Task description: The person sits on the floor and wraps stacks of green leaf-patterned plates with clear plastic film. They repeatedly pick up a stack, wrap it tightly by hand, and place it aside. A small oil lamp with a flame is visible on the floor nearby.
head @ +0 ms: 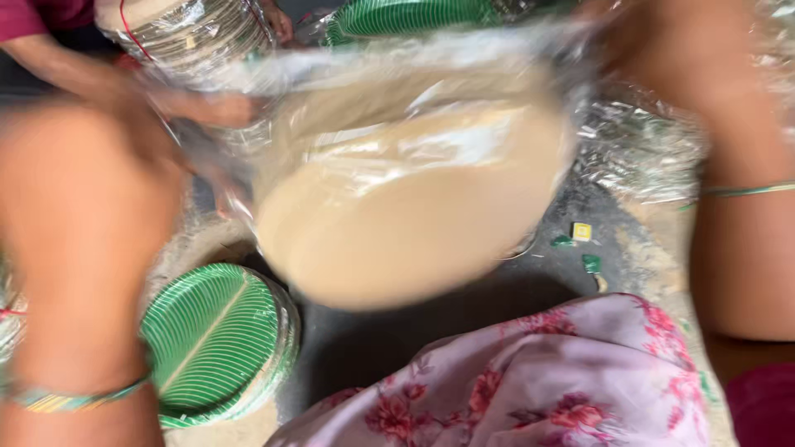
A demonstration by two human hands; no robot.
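Down on a dark grey floor (389, 339), gritty with pale dust at the edges, and everything up close is smeared by motion. Front and centre, a round beige stack of plates in clear plastic wrap (414, 207) is lifted off the floor, tilted, its plain underside toward the camera. The left hand (178, 136) sits at the stack's left rim, the right hand (629, 50) at its upper right edge; both are blurred, so I cannot tell how the fingers are set, only that they meet the wrap. Bangles ring both wrists. Lower left, a pile of green leaf-pattern paper plates (217, 339) lies flat on the floor. Another green plate (406, 16) peeks in at the top. Top left, another person's arm (74, 70) rests by a wrapped bundle of plates (195, 33). Crumpled clear plastic (646, 149) lies at right, with 1 small yellow scrap (582, 232) and green bits near it. Pink floral cloth (546, 381) fills the bottom
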